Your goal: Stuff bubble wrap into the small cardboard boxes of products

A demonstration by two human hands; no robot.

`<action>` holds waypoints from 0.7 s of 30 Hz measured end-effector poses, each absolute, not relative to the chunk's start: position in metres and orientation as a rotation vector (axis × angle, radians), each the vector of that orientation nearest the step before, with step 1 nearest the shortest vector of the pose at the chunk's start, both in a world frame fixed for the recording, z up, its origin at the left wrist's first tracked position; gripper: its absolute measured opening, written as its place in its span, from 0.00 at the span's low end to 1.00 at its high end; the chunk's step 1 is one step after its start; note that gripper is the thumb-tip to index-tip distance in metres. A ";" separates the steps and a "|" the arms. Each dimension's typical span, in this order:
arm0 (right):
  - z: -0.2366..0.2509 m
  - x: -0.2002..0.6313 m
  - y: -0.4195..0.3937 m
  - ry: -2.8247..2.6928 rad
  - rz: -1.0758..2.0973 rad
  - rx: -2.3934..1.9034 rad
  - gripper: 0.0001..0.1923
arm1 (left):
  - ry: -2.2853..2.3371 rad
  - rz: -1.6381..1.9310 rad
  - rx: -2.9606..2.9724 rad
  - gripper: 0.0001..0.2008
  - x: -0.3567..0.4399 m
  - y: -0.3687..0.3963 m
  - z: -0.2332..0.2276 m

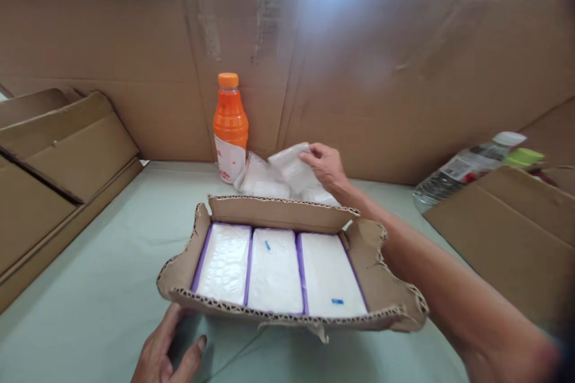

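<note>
A shallow torn cardboard tray [184, 275] sits on the pale green table and holds three white tissue packs with purple edges [275, 270] laid side by side. My left hand [167, 352] rests flat on the table at the tray's near left corner, touching its rim. My right hand [324, 165] reaches over the tray's far side and pinches the top of a white plastic-wrapped pack [291, 169] in a small pile behind the tray. An orange drink bottle [230, 127] stands upright just left of that pile.
A tall cardboard wall [404, 72] runs along the back. Flattened cardboard boxes [63, 167] lean at the left. At the right lies more cardboard [507, 233] with a clear bottle [467, 169] on its side and a green cap [523, 157].
</note>
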State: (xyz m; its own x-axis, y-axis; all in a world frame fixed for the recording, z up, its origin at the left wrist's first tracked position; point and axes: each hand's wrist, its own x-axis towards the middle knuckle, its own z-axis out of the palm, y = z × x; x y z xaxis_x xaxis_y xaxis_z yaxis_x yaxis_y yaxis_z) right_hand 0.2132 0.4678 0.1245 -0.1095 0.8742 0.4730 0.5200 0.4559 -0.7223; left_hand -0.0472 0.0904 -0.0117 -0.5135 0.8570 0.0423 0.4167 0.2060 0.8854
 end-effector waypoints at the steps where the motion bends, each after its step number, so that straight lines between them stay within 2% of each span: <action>1: 0.138 0.228 0.453 -1.758 0.419 -1.175 0.08 | 1.993 1.270 1.173 0.31 -0.048 0.092 -0.010; 4: 0.175 0.276 0.395 -1.785 0.088 -1.109 0.06 | 1.873 1.269 1.238 0.32 -0.052 0.099 -0.005; 6: 0.185 0.307 0.351 -1.859 -0.195 -1.074 0.08 | 1.830 1.254 1.301 0.34 -0.055 0.103 0.000; 10: 0.152 0.351 0.263 -2.168 -0.489 -1.179 0.16 | 1.800 1.199 1.373 0.37 -0.059 0.105 0.012; 16: 0.070 0.367 0.149 -2.613 -0.235 -1.374 0.34 | 1.781 1.167 1.436 0.39 -0.060 0.103 0.027; 19: 0.059 0.365 0.116 -2.423 -0.015 -1.468 0.34 | 1.780 1.156 1.410 0.39 -0.059 0.103 0.032; 21: 0.059 0.364 0.105 -2.247 0.183 -1.509 0.31 | 1.775 1.177 1.387 0.40 -0.058 0.103 0.033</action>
